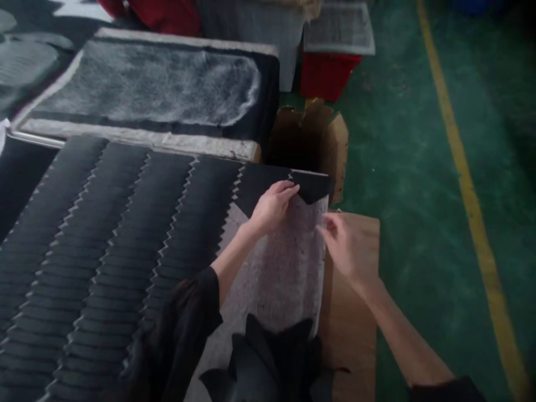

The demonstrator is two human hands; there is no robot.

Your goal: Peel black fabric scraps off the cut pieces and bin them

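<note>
My left hand point(274, 205) presses a black cut piece point(312, 185) onto the far right corner of a grey felt board point(285, 273), its fingers lying on the piece's left end. My right hand point(345, 245) hovers just right of the board's edge, blurred, fingers loosely curled with nothing seen in them. Several rows of overlapping black pieces point(104, 251) cover the board's left part in zigzag columns. A loose heap of black pieces point(268, 363) lies at the near edge.
A second board with white fuzzy felt point(151, 84) lies behind. An open cardboard box point(314, 139) stands at the far right corner, brown cardboard point(352, 329) beside the board. Red crates point(326, 75) and green floor with a yellow line point(469, 195) lie to the right.
</note>
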